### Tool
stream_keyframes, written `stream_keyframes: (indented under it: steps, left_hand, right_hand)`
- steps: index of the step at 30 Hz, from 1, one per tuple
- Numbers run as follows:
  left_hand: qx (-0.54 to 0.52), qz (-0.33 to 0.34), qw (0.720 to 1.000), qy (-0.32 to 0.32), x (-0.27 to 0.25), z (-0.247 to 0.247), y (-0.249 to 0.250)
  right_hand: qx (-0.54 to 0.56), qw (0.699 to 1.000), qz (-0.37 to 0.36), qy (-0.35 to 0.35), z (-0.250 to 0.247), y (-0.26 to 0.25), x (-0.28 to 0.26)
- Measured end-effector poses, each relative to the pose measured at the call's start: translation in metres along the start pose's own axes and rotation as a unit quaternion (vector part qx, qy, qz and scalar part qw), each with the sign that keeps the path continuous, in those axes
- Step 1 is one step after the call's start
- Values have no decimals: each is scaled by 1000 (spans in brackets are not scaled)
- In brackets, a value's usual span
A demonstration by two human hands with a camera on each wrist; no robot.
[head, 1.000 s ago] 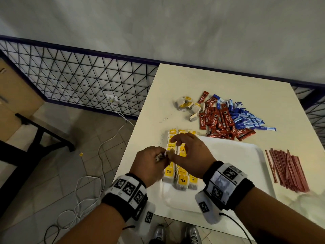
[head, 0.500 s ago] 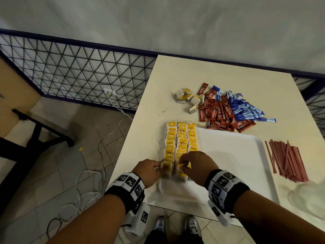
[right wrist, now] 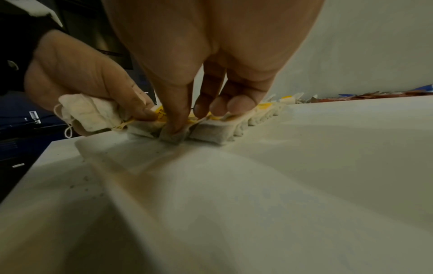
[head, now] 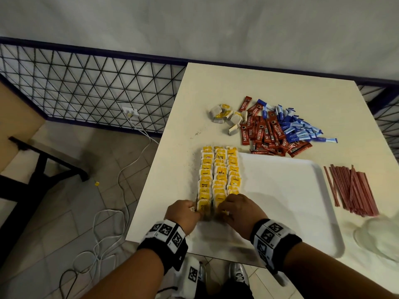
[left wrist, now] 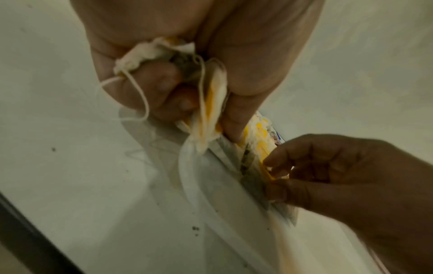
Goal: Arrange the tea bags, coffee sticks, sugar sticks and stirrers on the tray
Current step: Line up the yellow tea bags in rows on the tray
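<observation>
White tray on table, three rows of tea bags along tray's left edge. Beyond tray's far edge: coffee sticks, sugar sticks, a few loose tea bags. Right of tray: stirrers.

Left hand at near end of rows, curled round spare tea bags. Right hand pinching and pressing one bag into line.

Risk, as judged: too hard a push could topple neighbouring bags; dangling strings could snag and drag them.

Spare bags and strings plain in wrist views, hidden behind knuckles in head view.
</observation>
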State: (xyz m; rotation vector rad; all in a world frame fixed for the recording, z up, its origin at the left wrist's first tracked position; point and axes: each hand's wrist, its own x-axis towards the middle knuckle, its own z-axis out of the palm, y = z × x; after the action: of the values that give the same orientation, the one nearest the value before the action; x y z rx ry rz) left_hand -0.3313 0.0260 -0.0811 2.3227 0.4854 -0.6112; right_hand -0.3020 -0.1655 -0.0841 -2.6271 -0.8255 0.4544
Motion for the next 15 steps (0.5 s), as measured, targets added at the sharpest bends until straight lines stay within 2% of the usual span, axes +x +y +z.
stream_keyframes:
  steps: [3, 6, 8, 10, 12, 15]
  left_hand:
    - [55, 3, 998, 22, 2, 5, 3]
    - [50, 2, 998, 45, -2, 0, 4]
    - [38, 27, 997, 69, -6, -6, 1]
    - [48, 80, 992, 81, -12, -13, -1]
    - [108, 119, 986, 44, -15, -14, 0]
    - [204, 133, 970, -13, -15, -11, 4]
  right_hand:
    - [-3, 1000, -13, 14, -1, 0, 0]
    - [-6, 999, -19, 30, -1, 1, 0]
    - [1, 999, -18, 35, 0, 4, -1]
    - [0, 999, -21, 42, 1, 7, -2]
    - [-8, 999, -23, 46, 1, 9, -3]
    - [-26, 998, -28, 54, 1, 10, -4]
